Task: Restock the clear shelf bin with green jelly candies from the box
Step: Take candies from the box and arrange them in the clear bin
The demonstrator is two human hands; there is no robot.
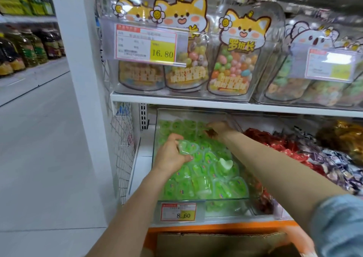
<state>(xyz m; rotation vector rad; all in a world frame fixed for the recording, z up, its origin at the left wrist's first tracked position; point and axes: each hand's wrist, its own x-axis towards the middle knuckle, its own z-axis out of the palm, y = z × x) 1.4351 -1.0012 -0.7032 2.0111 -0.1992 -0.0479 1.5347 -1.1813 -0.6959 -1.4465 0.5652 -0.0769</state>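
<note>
Your left grip (pixel 171 155) clamps a green heart-shaped jelly cup (pixel 187 147) over the clear plastic shelf bin (pixel 216 198). Right grip (pixel 219 128) at one o'clock, deep in the bin; closure unclear. Brown cardboard box (pixel 216 241) at six.

The person is wearing a pale blue, denim-like sleeve (pixel 339 227) on the right arm, which is ending near the elbow and leaving the forearm bare to the right hand (pixel 218 128); the left arm is showing bare up to the left hand (pixel 172 156)
</note>
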